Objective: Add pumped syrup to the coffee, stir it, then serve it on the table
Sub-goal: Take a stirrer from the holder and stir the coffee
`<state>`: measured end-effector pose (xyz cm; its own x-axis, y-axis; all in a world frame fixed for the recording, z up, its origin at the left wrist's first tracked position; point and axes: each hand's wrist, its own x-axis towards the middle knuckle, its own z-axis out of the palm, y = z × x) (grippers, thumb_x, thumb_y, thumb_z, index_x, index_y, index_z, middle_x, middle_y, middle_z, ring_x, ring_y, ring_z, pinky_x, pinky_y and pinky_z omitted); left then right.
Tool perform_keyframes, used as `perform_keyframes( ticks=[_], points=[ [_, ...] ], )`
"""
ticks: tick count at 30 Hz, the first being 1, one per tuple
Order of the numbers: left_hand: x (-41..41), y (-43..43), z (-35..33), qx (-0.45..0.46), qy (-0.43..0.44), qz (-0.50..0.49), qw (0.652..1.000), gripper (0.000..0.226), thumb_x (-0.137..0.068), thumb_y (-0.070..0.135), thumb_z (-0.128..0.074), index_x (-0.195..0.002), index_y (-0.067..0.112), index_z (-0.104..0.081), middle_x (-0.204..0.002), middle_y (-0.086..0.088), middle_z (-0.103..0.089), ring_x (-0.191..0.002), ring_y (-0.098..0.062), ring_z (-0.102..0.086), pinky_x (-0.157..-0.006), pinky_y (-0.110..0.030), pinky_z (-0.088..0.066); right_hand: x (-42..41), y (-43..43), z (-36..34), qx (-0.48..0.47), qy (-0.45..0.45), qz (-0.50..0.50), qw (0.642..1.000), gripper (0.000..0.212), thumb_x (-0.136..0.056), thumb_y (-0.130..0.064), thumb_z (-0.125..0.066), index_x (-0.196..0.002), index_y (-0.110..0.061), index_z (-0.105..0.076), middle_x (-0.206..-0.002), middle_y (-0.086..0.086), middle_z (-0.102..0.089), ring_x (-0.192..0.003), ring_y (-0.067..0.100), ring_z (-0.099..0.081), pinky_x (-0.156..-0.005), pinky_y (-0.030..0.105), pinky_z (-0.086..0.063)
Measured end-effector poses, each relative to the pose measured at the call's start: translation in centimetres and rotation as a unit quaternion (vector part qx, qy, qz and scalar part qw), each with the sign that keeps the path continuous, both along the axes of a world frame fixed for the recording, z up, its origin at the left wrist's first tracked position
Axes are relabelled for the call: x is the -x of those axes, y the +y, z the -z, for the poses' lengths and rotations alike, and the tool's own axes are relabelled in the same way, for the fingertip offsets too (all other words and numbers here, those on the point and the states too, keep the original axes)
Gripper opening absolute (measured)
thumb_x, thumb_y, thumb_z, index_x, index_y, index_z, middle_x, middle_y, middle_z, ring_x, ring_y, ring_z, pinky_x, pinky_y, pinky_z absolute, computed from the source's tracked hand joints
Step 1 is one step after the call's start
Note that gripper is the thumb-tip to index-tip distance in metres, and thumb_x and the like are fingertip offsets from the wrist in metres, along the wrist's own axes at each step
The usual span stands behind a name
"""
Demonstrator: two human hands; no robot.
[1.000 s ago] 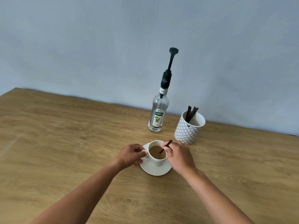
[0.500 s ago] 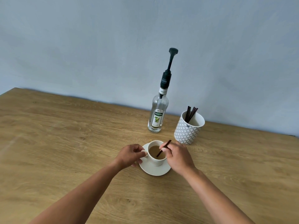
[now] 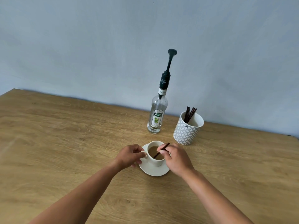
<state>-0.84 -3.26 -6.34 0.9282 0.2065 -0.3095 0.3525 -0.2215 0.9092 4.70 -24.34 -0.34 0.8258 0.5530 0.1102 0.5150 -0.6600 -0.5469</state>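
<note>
One broad wooden table [image 3: 64,143] fills the lower view, butted against a plain pale blue wall [image 3: 97,46]. At the back stands a clear syrup bottle [image 3: 156,117], upright, with a tall black pump [image 3: 168,70] on its neck. Just to its right sits a white patterned pot [image 3: 186,133], and a bundle of dark stir sticks [image 3: 190,113] leans inside it.

Nearer now: a white saucer [image 3: 153,171] lies on the table, and a white cup [image 3: 156,162] stands on it, holding milky brown coffee [image 3: 152,150]. The cup is in front of the bottle and pot, apart from both.

And the hands! The left hand [image 3: 129,155] is curled at the cup's handle, fingers pinching it. The right hand [image 3: 176,159] pinches a single dark stirrer [image 3: 156,155] between thumb and forefinger. The stirrer tilts, its lower end dipped in the coffee and its upper end poking out past the fingertips toward the pot.
</note>
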Motion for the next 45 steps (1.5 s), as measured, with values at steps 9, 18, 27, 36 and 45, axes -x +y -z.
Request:
perform_keyframes(
  ticks=[9,18,27,36,45],
  points=[
    [0.1,-0.1,-0.2,-0.007,0.002,0.005,1.0,0.013,-0.087,0.029,-0.071,-0.093,0.017,-0.07,-0.084,0.001,-0.075,-0.075,-0.016,-0.076,-0.06,-0.03,-0.059,-1.1,0.4,0.1,0.045,-0.054,0.036,0.997,0.021,-0.093,-0.021,-0.056,-0.102,-0.033,-0.07,-0.095,0.0,-0.07,-0.094,0.023,-0.059,-0.086,0.035,-0.049],
    [-0.2,0.0,0.0,-0.001,0.006,0.002,1.0,0.013,-0.085,0.029,-0.072,-0.09,0.018,-0.071,-0.084,-0.002,-0.075,-0.079,-0.022,-0.077,-0.062,-0.034,-0.06,-0.2,0.8,0.3,-0.015,0.01,0.004,1.0,0.017,-0.091,-0.025,-0.061,-0.099,-0.035,-0.073,-0.1,0.0,-0.068,-0.1,0.018,-0.06,-0.092,0.035,-0.049],
    [-0.1,0.0,-0.1,-0.002,0.007,0.006,1.0,0.012,-0.086,0.03,-0.072,-0.089,0.019,-0.07,-0.084,-0.001,-0.075,-0.078,-0.02,-0.077,-0.058,-0.029,-0.059,-0.7,0.3,0.2,0.008,-0.019,0.024,0.999,0.019,-0.092,-0.024,-0.058,-0.1,-0.037,-0.071,-0.097,-0.003,-0.069,-0.094,0.018,-0.06,-0.088,0.034,-0.049],
    [0.0,0.1,-0.1,0.001,0.009,0.004,1.0,0.014,-0.086,0.03,-0.071,-0.092,0.018,-0.07,-0.086,-0.002,-0.076,-0.079,-0.02,-0.077,-0.06,-0.03,-0.059,-0.5,0.3,0.1,0.007,-0.064,0.024,0.998,0.019,-0.092,-0.016,-0.059,-0.1,-0.028,-0.072,-0.093,-0.007,-0.073,-0.091,0.02,-0.061,-0.089,0.037,-0.046],
    [0.0,0.1,-0.2,-0.001,0.01,0.004,1.0,0.014,-0.086,0.03,-0.072,-0.092,0.018,-0.07,-0.086,-0.002,-0.076,-0.079,-0.019,-0.077,-0.058,-0.029,-0.059,-0.2,0.4,-0.2,-0.006,-0.052,0.015,0.998,0.019,-0.092,-0.016,-0.06,-0.099,-0.027,-0.074,-0.095,-0.007,-0.073,-0.092,0.018,-0.062,-0.091,0.04,-0.048]
  ],
)
